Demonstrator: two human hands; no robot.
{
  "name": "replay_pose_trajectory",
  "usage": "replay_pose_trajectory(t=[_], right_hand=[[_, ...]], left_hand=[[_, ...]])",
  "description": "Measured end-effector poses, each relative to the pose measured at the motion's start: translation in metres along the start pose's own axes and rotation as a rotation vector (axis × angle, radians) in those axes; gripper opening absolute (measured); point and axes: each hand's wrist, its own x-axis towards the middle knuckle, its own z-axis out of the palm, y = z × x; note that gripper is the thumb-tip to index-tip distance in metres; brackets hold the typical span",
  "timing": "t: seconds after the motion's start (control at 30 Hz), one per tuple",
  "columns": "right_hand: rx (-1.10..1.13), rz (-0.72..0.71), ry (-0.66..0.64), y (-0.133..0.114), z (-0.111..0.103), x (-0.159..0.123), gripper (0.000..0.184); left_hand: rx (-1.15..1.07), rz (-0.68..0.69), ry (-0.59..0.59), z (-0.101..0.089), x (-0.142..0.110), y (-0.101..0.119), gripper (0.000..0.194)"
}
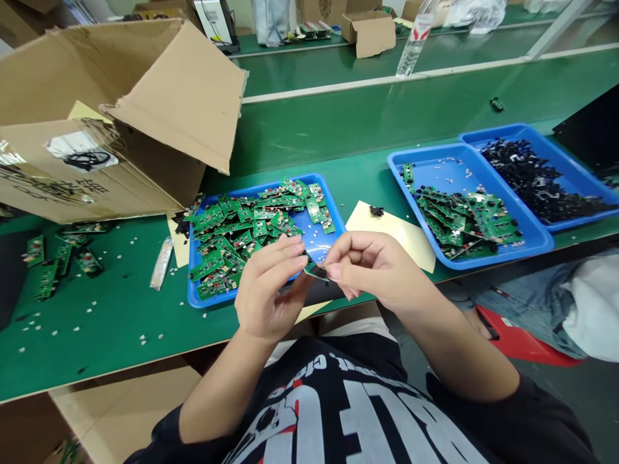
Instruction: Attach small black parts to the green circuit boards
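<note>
Between the fingers of my left hand (275,283) is a small green circuit board (313,267), held in front of my body. My right hand (370,265) pinches at the near right end of that board, where a small black part (319,272) sits. The fingertips partly hide the board and the black part. Just beyond my left hand lies a blue tray (316,240) heaped with green circuit boards (232,241). A cream paper sheet (382,235) lies beyond my right hand, with a small black piece (376,211) on it.
On the right, one blue tray (438,169) holds more boards and another (587,177) holds many black parts. A large open carton (159,96) stands at the left, near loose boards (62,258). A water bottle (414,42) stands behind. Another person's leg (527,296) shows at right.
</note>
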Motion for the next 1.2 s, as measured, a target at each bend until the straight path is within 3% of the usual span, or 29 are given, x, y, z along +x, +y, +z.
replay_pose_trajectory(t=[0.17,0.37,0.57,0.83,0.97,1.07,1.2], right_hand=[[-0.201,-0.092,0.041,-0.005,0.004,-0.002,0.006],[-0.498,-0.384,0.181,0.0,0.012,-0.002,0.004],[-0.763,-0.612,0.27,0.007,0.016,0.0,0.013],[-1.055,-0.626,0.238,0.002,0.006,0.0,0.015],[-1.239,-0.755,0.274,0.006,0.009,0.0,0.022],[-1.398,-0.846,0.34,0.009,0.009,0.002,0.026],[-1.45,-0.701,0.645,-0.004,-0.012,0.007,0.02]], left_hand=[[-0.117,-0.102,-0.011,0.003,-0.005,0.0,0.033],[-0.301,-0.312,-0.136,0.004,-0.008,0.011,0.049],[-0.097,-0.32,-0.246,0.0,0.004,0.025,0.046],[0.026,-0.264,-0.434,-0.009,0.017,0.02,0.044],[0.081,-0.238,-0.434,-0.008,0.019,0.017,0.038],[0.11,-0.238,-0.419,-0.005,0.017,0.018,0.033],[0.052,-0.374,-0.354,-0.003,0.014,0.021,0.029]])
